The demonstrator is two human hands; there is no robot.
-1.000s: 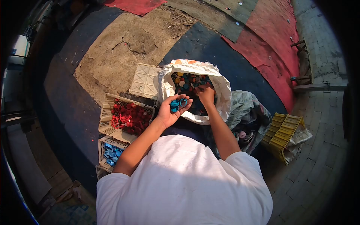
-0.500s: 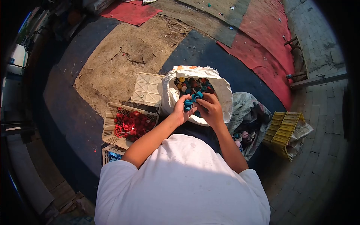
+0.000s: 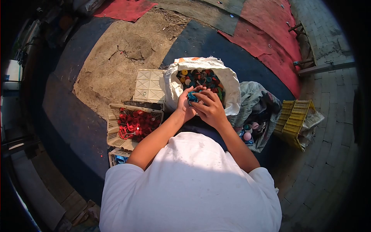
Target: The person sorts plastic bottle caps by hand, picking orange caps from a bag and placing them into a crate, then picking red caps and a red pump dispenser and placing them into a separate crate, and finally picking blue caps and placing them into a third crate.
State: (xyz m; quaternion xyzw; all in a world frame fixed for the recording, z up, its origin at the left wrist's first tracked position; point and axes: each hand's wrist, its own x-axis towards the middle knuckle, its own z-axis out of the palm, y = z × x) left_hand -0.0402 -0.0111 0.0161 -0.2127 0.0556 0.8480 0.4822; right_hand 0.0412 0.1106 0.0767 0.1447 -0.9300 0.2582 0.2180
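Observation:
My left hand (image 3: 186, 105) is cupped around several teal plastic bottle caps (image 3: 193, 96), just in front of a white woven sack (image 3: 232, 91). Across them curl the bent fingers of my right hand (image 3: 211, 109), which touch the caps from the right side. Some of the caps are covered by the fingers, and their exact number cannot be made out. Inside the open sack lie mixed bottle caps (image 3: 199, 78) in teal, red, yellow and white.
Left of the sack is a beige crate (image 3: 113, 133) of red caps (image 3: 137, 125), with another crate (image 3: 112, 158) holding blue pieces nearer me. A pale upturned crate (image 3: 148, 85) lies behind. At right are a grey bag (image 3: 247, 98) with pinkish caps and yellow crates (image 3: 295, 120).
The teal caps, held up between both hands before, now sit lower in my left palm. My right fingers have moved left over them. The whole view has shifted slightly.

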